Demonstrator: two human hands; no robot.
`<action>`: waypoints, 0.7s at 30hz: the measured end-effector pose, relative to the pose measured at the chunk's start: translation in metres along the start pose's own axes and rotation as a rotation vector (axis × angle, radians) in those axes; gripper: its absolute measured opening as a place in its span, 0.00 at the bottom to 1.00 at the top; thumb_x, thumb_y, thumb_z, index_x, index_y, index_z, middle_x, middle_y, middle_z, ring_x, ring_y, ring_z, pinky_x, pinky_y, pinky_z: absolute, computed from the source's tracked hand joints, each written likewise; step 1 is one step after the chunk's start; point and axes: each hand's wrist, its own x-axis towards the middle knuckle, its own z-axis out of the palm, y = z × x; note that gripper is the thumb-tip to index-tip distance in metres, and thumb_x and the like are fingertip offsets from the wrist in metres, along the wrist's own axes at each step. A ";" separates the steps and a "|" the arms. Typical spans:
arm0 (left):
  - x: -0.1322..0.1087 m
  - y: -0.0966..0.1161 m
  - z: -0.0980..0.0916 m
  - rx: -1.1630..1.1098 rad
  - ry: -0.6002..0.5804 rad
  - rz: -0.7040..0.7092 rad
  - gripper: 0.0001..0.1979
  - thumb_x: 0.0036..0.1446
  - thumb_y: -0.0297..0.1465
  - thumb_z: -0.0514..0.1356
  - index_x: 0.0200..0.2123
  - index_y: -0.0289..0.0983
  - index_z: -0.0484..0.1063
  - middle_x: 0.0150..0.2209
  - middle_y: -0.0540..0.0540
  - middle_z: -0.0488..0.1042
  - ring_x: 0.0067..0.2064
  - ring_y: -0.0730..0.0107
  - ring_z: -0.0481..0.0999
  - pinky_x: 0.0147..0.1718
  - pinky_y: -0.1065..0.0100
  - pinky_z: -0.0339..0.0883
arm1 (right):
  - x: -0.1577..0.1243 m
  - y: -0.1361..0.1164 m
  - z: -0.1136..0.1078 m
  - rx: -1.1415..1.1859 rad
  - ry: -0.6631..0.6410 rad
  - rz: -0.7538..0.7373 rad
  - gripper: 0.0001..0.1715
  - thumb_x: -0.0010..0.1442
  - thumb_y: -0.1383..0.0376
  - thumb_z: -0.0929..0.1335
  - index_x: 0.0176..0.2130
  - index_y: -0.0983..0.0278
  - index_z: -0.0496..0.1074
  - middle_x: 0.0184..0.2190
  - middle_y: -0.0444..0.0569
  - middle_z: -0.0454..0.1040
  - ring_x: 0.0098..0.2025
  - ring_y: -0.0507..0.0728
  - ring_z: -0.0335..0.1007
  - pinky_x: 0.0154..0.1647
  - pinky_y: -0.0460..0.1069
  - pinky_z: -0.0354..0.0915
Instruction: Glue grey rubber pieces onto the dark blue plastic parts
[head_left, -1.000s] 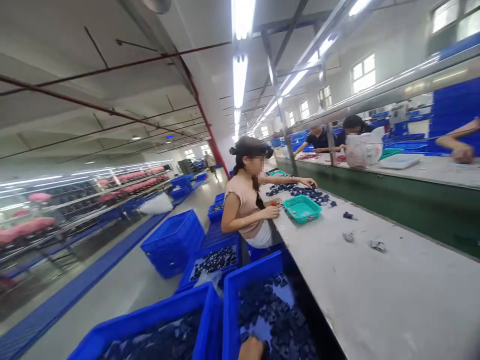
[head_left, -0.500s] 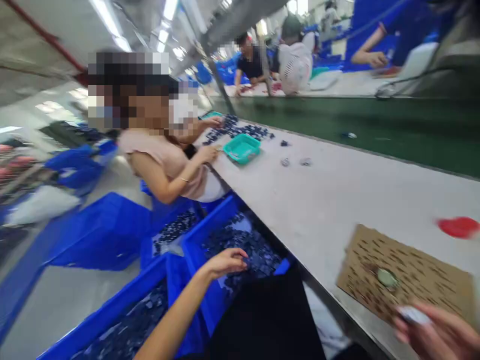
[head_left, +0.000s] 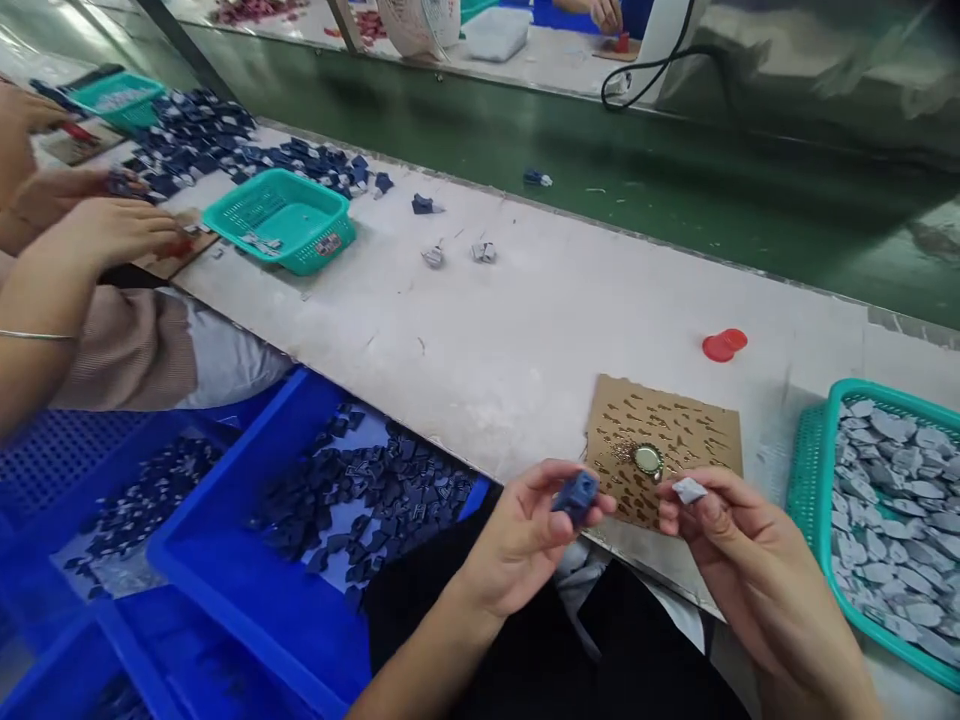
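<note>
Navy blue, a small block is pinched in the left hand's fingers, which hide its lower part. At its three o'clock, the right hand's fingers grip a pale grey piece, one end covered. At two o'clock, cardboard bearing a round cap lies on the tabletop, its near corner hidden behind the right hand. The frame cuts off the green basket at three o'clock.

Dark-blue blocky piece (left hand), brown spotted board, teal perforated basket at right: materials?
Dark-blue blocky piece: perhaps matte plastic or rubber; dull faces leave it open.
Brown spotted board: probably dull cardboard; kraft colour, wavy edge.
Teal perforated basket: likely smooth plastic; uniform colour, holed wall.
</note>
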 end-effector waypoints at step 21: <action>0.005 0.002 -0.004 -0.175 0.062 -0.142 0.20 0.53 0.25 0.77 0.49 0.41 0.82 0.40 0.50 0.83 0.42 0.71 0.85 0.44 0.72 0.78 | 0.019 -0.010 -0.022 -1.380 0.063 -0.624 0.12 0.72 0.52 0.70 0.48 0.53 0.81 0.44 0.43 0.84 0.43 0.61 0.82 0.35 0.54 0.67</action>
